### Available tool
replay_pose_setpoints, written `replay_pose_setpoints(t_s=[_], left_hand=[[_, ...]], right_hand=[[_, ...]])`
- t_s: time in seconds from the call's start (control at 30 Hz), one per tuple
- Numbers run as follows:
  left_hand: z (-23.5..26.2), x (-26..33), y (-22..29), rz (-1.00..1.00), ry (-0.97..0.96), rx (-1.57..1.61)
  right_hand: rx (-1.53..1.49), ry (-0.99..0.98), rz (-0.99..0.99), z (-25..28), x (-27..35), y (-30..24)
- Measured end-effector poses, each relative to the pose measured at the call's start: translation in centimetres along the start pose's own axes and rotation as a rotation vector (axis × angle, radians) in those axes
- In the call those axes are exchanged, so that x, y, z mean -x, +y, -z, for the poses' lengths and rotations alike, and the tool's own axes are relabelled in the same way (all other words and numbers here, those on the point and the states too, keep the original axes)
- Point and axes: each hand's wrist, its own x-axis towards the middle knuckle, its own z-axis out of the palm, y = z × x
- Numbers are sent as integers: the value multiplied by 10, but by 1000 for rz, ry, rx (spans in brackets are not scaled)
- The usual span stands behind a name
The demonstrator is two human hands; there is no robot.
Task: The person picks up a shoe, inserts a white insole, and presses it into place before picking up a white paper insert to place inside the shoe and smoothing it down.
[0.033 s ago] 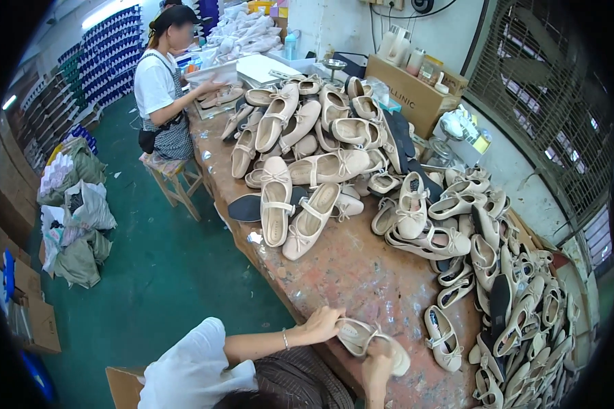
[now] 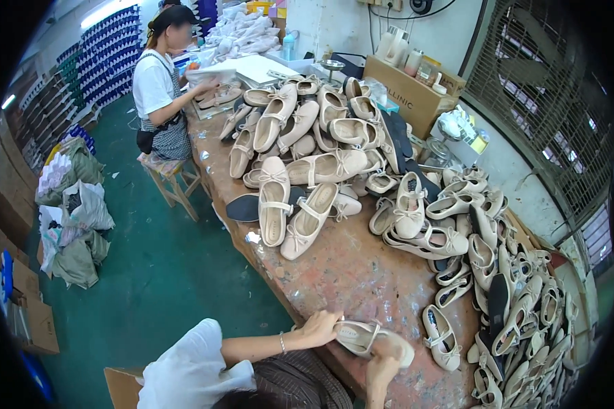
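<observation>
Beige shoes (image 2: 307,218), mottled rust-brown workbench (image 2: 361,273), green floor (image 2: 164,273), white shirt (image 2: 153,82).

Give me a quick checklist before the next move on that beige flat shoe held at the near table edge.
1. Left hand grips the beige flat shoe at its heel end: ok.
2. Right hand supports the toe end: ok.
3. Shoe rests over the worn brown table: ok.
4. Bare table beside the shoe: ok.
5. Sole condition: cannot tell.
6. Nearest loose beige strap shoe lies apart: ok.
</observation>
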Motion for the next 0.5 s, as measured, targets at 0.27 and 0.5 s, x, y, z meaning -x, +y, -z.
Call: replay_pose_setpoints(t_s=[0.27, 0.5], left_hand=[[-19, 73, 64, -93, -209, -243], [-44, 76, 64, -540, -358, -635]], right_hand=[[-545, 243, -436, 29, -30, 32], [-17, 41, -126, -7, 44, -33]])
